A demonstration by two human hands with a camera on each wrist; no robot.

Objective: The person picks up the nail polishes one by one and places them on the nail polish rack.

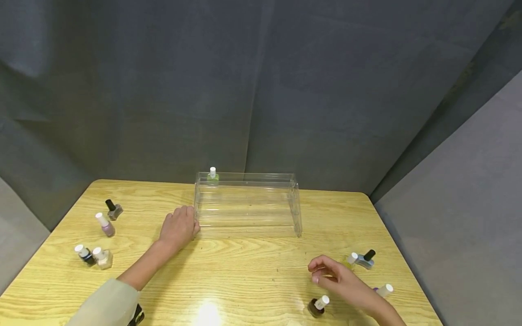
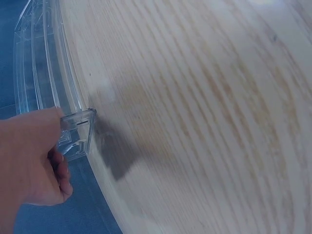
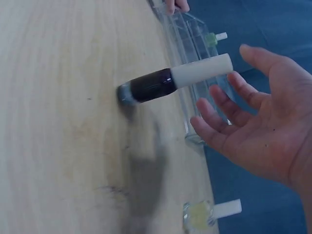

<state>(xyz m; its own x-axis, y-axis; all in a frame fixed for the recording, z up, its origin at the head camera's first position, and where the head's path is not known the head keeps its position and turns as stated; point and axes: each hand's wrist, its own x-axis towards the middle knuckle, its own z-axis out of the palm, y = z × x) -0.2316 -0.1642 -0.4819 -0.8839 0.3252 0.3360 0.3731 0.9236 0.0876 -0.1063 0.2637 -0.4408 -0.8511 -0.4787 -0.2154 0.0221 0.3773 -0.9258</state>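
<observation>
Through my camera I see a wooden desk (image 1: 236, 280) with a clear rack (image 1: 249, 214) near its back. Four small bottles (image 1: 108, 229) are on the left side, and four more bottles (image 1: 315, 309) are on the right side.

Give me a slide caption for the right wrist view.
Right hand near a dark, white-capped bottle, a clear rack behind and a yellow bottle at the bottom.

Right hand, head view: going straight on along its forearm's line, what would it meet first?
Probably the front of the clear stepped rack, across the tabletop. How high the right hand sits is unclear, so it might pass above.
</observation>
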